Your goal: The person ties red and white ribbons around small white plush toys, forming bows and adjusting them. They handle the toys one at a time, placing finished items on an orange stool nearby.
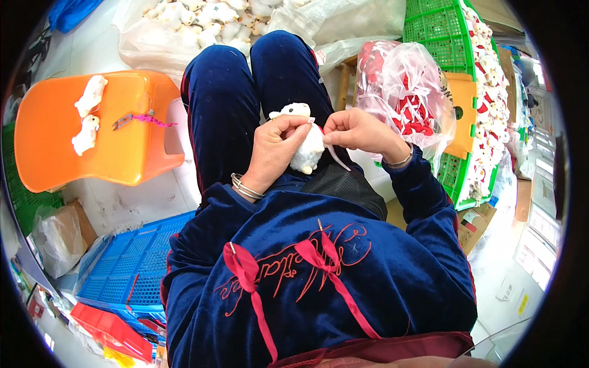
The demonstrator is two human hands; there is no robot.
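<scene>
A small white plush animal (305, 154) rests upright over my lap, its head toward my knees and a bit of red at its neck. My left hand (274, 147) is closed at the toy's left side, thumb and forefinger pinched at its neck, where a pale ribbon tip sticks out. At the neck's other side, my right hand (361, 132) pinches a thin pale ribbon (337, 158), whose loose end trails down toward my lap. The fingers partly hide the toy's neck and middle.
On the left, an orange stool (46, 132) bears two plush animals (86, 135) and thread snips (123, 121) with pink wrapping. Ahead lies a plastic bag of plush toys (211, 21). A clear bag of red pieces (408, 92) and green crates (429, 27) stand right; a blue crate (123, 264) stands near left.
</scene>
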